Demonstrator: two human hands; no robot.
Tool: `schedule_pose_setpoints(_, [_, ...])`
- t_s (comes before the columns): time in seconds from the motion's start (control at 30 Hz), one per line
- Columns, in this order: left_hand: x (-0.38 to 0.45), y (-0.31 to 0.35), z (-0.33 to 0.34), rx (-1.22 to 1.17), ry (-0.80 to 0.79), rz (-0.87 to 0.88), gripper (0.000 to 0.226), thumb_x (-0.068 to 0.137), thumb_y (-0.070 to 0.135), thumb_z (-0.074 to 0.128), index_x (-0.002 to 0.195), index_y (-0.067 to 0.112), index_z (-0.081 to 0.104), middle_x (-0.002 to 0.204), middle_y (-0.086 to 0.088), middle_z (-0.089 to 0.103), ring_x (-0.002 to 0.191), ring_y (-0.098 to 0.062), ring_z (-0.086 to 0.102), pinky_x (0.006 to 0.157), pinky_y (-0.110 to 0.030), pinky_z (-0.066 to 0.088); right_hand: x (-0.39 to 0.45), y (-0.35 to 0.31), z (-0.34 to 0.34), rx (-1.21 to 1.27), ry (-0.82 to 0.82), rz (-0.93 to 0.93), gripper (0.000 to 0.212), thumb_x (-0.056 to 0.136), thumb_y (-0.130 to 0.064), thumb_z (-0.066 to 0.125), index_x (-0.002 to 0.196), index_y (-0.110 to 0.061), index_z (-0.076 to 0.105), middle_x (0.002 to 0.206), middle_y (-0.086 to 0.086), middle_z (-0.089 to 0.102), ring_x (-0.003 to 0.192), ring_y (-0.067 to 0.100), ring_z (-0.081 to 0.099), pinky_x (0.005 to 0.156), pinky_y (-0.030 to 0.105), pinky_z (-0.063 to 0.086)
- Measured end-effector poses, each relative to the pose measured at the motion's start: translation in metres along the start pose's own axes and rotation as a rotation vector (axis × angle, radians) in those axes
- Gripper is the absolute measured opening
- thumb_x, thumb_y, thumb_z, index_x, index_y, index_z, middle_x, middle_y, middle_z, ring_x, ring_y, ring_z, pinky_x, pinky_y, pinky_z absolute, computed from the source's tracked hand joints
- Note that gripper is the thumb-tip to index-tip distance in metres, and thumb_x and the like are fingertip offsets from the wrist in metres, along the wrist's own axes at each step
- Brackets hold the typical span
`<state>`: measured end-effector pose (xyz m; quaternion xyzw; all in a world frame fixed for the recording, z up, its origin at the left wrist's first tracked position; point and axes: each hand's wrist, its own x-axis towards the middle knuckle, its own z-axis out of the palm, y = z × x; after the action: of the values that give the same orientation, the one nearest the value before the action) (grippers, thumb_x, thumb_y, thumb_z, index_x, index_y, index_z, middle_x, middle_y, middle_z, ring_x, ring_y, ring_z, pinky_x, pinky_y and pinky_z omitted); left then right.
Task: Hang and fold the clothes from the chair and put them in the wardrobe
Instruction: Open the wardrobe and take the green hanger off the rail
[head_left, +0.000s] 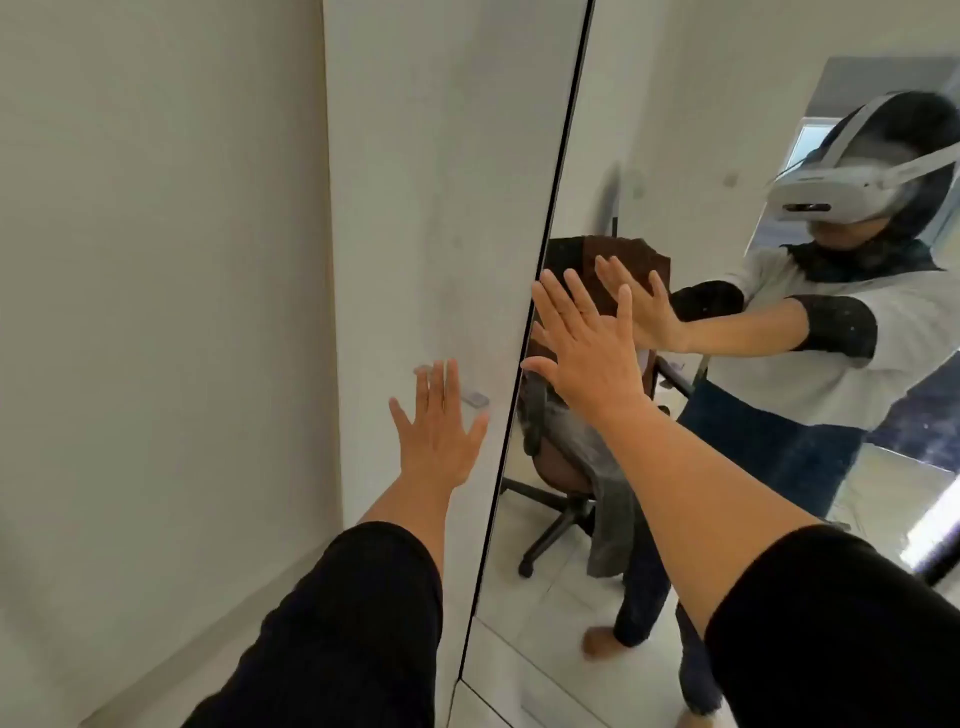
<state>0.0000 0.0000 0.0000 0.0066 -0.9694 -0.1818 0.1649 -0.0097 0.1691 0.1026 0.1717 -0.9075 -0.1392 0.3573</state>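
Both hands flat, fingers straight and spread, holding nothing. Left hand (439, 423) up by the white door (431, 208), near its little handle (475, 397). Right hand (584, 343) up at the mirror door (649, 130). Likely pushing the wardrobe shut or open. Clothes (613, 499) seen only in the mirror, on the chair (558, 512): brown on top, grey hanging down.

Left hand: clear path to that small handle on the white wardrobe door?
Probably yes. The left hand is open, fingers straight, with its fingertips already at the handle on the white door. Nothing lies between them; the right hand is over on the mirror.
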Motion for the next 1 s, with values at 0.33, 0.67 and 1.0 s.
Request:
schedule_pose_setpoints(0.33, [0.068,0.017,0.048,-0.034,-0.118,-0.078,0.083,0.091,0.065,0.016,0.142,0.020,-0.032,0.157,-0.008,-0.020,0.144,-0.025,-0.019,0.113,-0.056,-0.006,0.063,0.012,0.060,-0.198,0.125,-0.180,0.099,0.084,-0.057,0.055,0.150,-0.016,-0.007,0.160,0.002,-0.005,0.147,0.023,-0.007,0.110,0.061,-0.009])
schedule_pose_setpoints(0.67, [0.080,0.042,0.062,0.118,-0.052,-0.255,0.094,0.083,0.073,0.011,0.137,0.015,-0.038,0.149,-0.014,0.030,0.145,-0.031,0.008,0.111,-0.061,0.015,0.084,0.026,0.081,-0.103,0.385,-0.257,0.115,0.077,-0.037,0.073,0.145,-0.008,-0.016,0.158,0.009,0.014,0.144,0.025,-0.019,0.109,0.051,-0.016])
schedule_pose_setpoints(1.0, [0.058,0.005,0.039,0.136,-0.083,-0.207,0.103,0.080,0.079,0.022,0.139,0.017,-0.037,0.145,-0.008,0.039,0.144,-0.027,0.015,0.112,-0.062,0.008,0.071,-0.010,0.064,-0.024,0.319,-0.174,0.113,0.072,-0.060,0.065,0.150,-0.013,0.000,0.160,0.004,0.008,0.147,0.021,0.010,0.112,0.058,0.006])
